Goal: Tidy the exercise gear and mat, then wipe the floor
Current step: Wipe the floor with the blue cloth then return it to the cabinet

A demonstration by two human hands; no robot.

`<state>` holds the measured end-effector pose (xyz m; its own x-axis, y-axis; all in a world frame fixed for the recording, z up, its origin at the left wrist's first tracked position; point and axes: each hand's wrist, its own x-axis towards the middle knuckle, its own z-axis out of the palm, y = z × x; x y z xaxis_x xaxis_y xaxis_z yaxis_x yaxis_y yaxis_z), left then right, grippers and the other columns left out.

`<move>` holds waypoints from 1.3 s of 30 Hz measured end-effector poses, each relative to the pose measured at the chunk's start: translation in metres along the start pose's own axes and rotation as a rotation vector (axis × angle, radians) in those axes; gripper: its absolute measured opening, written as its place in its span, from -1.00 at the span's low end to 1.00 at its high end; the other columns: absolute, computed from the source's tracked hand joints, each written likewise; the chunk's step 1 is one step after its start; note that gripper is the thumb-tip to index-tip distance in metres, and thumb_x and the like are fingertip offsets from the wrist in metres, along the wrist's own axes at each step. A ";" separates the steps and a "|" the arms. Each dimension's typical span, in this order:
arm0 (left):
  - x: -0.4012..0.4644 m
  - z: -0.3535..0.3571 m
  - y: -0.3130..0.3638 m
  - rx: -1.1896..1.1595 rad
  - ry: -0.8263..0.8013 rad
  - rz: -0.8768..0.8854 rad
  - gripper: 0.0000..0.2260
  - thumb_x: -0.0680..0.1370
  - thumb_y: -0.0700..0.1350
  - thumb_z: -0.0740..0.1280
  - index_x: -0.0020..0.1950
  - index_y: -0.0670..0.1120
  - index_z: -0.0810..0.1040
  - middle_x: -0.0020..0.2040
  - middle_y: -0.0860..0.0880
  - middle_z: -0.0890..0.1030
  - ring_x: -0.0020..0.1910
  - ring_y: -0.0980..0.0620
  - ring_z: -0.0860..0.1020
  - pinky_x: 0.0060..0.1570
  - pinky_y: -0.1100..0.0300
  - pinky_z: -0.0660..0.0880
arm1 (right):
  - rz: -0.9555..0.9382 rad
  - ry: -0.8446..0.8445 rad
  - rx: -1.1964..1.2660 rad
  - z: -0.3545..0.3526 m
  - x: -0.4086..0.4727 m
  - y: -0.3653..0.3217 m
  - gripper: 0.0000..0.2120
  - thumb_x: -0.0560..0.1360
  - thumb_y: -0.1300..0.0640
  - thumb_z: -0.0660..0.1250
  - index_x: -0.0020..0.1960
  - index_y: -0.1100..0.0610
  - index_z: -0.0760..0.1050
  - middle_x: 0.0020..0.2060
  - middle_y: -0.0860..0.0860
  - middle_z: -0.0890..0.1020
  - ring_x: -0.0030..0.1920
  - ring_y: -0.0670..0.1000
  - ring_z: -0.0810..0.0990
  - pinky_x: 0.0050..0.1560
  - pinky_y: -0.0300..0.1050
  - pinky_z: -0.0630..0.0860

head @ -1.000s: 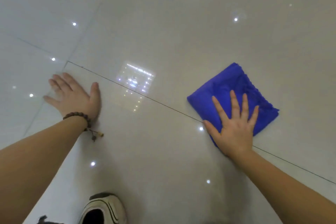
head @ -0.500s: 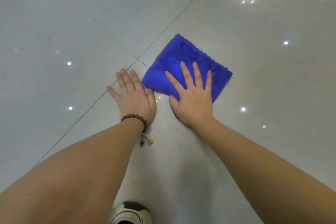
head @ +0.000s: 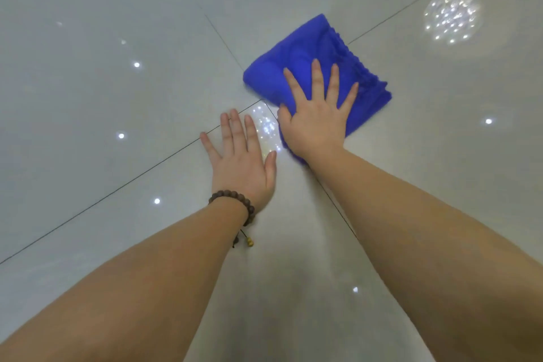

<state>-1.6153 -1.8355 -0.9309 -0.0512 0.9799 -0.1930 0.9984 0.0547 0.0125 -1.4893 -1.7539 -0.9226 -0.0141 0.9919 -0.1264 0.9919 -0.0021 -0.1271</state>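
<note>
From the head camera, looking down, a pale glossy tiled floor (head: 102, 97) fills the view, with thin dark grout lines crossing near the middle and small bright ceiling lights mirrored in it, including a round cluster of reflections (head: 451, 19) at upper right.

A folded blue cloth (head: 296, 67) lies flat on the floor just right of centre, over the point where the grout lines meet. It is roughly square and sits turned like a diamond, one corner pointing away from the person and to the upper right; its ruffled, layered edge runs down its right side toward the right-hand corner.

The right hand (head: 317, 120) lies palm down on the near half of the cloth, fingers straight and spread, pointing away from the person; its grip is wide, pressing rather than clutching.

The left hand (head: 242, 161) rests flat on bare floor just left of the cloth, apart from it, fingers straight and close together, grip wide and holding nothing. A bracelet of brown beads (head: 233, 203) circles the left wrist, its cord end dangling below.
</note>
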 end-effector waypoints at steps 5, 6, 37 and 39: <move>-0.001 0.002 -0.001 -0.016 0.022 0.007 -0.34 0.58 0.15 -0.15 0.56 -0.22 -0.08 0.57 -0.24 -0.06 0.55 -0.17 -0.13 0.42 -0.35 -0.11 | -0.037 -0.010 0.021 -0.005 0.046 -0.011 -0.46 0.55 -0.20 -0.04 0.53 -0.21 0.01 0.56 0.02 -0.02 0.53 0.19 -0.13 0.42 0.37 -0.22; -0.001 0.002 -0.001 -0.022 0.024 0.009 -0.34 0.57 0.15 -0.15 0.56 -0.22 -0.08 0.57 -0.24 -0.05 0.55 -0.17 -0.13 0.42 -0.34 -0.11 | -0.056 0.003 0.020 -0.003 0.035 -0.007 -0.46 0.55 -0.20 -0.05 0.52 -0.20 0.03 0.56 0.02 0.01 0.54 0.18 -0.10 0.43 0.36 -0.19; -0.004 -0.002 -0.004 -0.003 -0.043 0.055 -0.34 0.58 0.15 -0.17 0.56 -0.23 -0.14 0.56 -0.24 -0.13 0.54 -0.20 -0.18 0.38 -0.40 -0.16 | 0.650 0.102 0.030 0.030 -0.313 0.058 -0.42 0.49 -0.19 0.05 0.50 -0.20 0.11 0.53 0.00 0.14 0.53 0.15 0.03 0.45 0.32 -0.08; -0.003 -0.002 -0.004 -0.011 -0.058 0.040 -0.34 0.57 0.15 -0.19 0.56 -0.23 -0.14 0.56 -0.25 -0.13 0.54 -0.20 -0.17 0.38 -0.41 -0.14 | 0.963 0.092 0.094 0.028 -0.375 0.068 -0.41 0.50 -0.19 0.02 0.51 -0.21 0.04 0.54 0.02 0.10 0.53 0.15 0.00 0.44 0.34 -0.07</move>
<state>-1.6187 -1.8380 -0.9283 -0.0097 0.9685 -0.2490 0.9993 0.0183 0.0320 -1.4196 -2.1296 -0.9112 0.8125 0.5658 -0.1407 0.5589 -0.8245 -0.0879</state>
